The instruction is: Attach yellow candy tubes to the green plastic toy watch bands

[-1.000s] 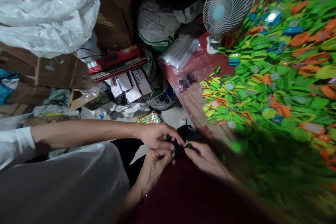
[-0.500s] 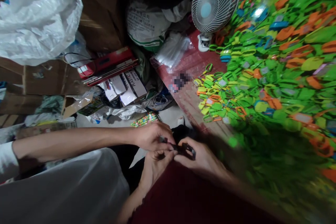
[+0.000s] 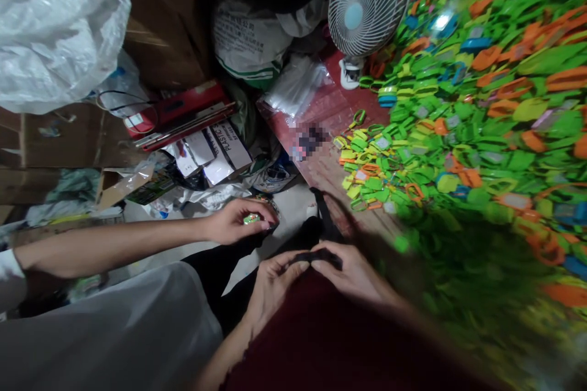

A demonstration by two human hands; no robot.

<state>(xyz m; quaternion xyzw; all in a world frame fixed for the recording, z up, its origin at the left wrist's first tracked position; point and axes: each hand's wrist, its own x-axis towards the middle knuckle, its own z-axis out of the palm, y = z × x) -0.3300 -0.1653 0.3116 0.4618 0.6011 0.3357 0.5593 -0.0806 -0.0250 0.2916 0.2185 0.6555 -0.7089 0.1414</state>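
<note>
Both of my hands are in front of my dark red shirt, holding a black strap (image 3: 310, 256) between them. My left hand (image 3: 275, 275) pinches its left part between thumb and fingers. My right hand (image 3: 351, 266) grips the right part, the fingers curled round it. A longer black band (image 3: 324, 214) rises behind my right hand along the table edge; whether it joins the strap I cannot tell. Left of my hands is a co-worker's hand (image 3: 243, 220), its thumb and fingertips close together near something small and dark that I cannot make out.
Green, orange, yellow and blue plastic wristbands (image 3: 458, 116) lie heaped on the table (image 3: 330, 174) at right. A white fan (image 3: 370, 3) stands at the back. Boxes (image 3: 227, 153), a printed sack (image 3: 247, 40) and a plastic bag (image 3: 59, 24) are at left. A co-worker's arm (image 3: 123, 244) reaches across.
The co-worker's hand has moved away from mine, up and left. The strap now shows more plainly between my hands, and a black band now shows upright by the table edge.
</note>
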